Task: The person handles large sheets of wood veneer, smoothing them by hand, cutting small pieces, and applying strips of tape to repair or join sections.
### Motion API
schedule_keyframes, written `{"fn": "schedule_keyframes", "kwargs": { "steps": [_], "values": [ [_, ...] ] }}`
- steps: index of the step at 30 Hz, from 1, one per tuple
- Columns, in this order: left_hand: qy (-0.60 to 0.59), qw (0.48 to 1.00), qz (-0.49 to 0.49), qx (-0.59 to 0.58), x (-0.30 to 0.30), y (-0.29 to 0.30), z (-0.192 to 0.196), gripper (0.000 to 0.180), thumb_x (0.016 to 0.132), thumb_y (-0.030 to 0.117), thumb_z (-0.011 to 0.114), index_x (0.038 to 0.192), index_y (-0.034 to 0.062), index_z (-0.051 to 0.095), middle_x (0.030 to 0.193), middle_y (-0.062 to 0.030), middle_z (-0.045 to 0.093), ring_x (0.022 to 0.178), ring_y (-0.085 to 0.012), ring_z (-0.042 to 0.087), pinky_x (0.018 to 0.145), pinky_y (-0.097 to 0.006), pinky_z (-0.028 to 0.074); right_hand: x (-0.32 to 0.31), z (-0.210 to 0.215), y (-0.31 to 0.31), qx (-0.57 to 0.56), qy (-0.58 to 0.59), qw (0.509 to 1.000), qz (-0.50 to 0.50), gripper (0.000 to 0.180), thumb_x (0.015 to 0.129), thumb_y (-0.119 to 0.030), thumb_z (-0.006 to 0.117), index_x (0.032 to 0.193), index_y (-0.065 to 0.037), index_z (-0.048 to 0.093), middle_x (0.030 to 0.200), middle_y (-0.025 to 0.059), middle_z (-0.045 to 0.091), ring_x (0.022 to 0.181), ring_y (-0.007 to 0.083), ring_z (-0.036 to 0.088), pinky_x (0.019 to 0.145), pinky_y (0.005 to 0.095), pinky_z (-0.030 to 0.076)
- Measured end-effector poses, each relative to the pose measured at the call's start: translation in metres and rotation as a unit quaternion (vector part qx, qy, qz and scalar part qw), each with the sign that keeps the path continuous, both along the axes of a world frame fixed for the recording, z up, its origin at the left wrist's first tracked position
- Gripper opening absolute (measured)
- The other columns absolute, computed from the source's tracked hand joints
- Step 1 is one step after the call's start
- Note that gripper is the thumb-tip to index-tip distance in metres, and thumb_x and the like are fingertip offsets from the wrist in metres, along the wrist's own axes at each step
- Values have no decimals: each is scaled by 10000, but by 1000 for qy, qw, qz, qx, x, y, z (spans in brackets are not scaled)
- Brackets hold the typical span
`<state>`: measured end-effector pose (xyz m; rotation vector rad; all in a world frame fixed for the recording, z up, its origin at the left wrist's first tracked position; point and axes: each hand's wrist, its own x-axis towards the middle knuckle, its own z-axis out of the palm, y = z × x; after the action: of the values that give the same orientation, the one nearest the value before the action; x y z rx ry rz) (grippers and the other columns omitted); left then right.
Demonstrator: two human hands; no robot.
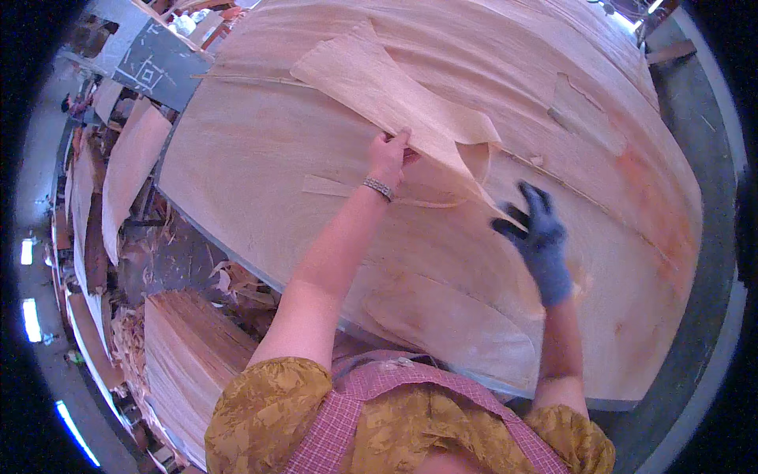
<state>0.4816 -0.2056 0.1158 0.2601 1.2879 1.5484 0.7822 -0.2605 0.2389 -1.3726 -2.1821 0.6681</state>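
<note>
My bare left hand (388, 156), with a metal band at the wrist, pinches the near edge of a long, thin piece of wood veneer (403, 99). The piece is broad at its far left end, curls at the right and narrows toward my other hand. My right hand (542, 241), in a dark grey-blue glove, hovers by that narrow tip with its fingers apart; whether a fingertip touches it I cannot tell. Beneath both hands spreads a large, pale veneer sheet (245, 150), wavy on its far side.
A ragged gap (576, 110) and reddish stains mark the sheet's right side. At lower left stands a stack of veneer (193, 340), with scraps and shavings (237, 280) around it. More loose veneer strips (134, 162) lie along the left. A grey board with chalk marks (154, 67) is at far left.
</note>
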Motion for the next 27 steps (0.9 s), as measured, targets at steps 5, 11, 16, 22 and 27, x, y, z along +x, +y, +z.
{"fn": "schedule_keyframes", "kwargs": {
  "steps": [5,11,16,22,27],
  "values": [
    [-129,989,-45,59,8,1,9,377,960,363,598,1129,33,534,1032,-118,618,931,-260,651,810,-435,577,-51,-79,66,16,-200,976,80,514,850,-351,746,1241,-51,603,955,180,670,795,291,686,714,403,539],
    [-239,969,22,51,7,-3,-34,684,950,523,537,1397,46,337,1299,-180,529,1113,-348,598,1004,-502,493,-13,6,93,-385,108,910,114,228,904,-279,701,944,-56,688,752,-73,562,635,54,487,560,235,390],
    [-265,963,28,42,13,39,-19,615,932,437,618,1325,35,369,1321,-194,499,1063,-341,611,927,-516,539,56,-7,113,-457,81,885,43,177,878,-256,730,918,-94,671,766,-86,552,632,20,476,553,204,395],
    [9,997,-8,-81,-7,51,-49,469,863,350,708,1147,16,542,1030,-139,624,774,-276,648,631,-440,572,90,-6,103,-435,159,886,6,329,883,-229,718,1117,-2,675,937,-40,624,811,73,551,738,238,469],
    [227,953,-99,-175,-3,51,-43,351,815,328,725,918,-4,679,779,-128,681,627,-251,658,559,-390,549,136,-23,112,-442,105,891,-11,304,879,-214,715,1101,-7,687,908,-41,633,784,62,555,701,228,471]
  ]
}}
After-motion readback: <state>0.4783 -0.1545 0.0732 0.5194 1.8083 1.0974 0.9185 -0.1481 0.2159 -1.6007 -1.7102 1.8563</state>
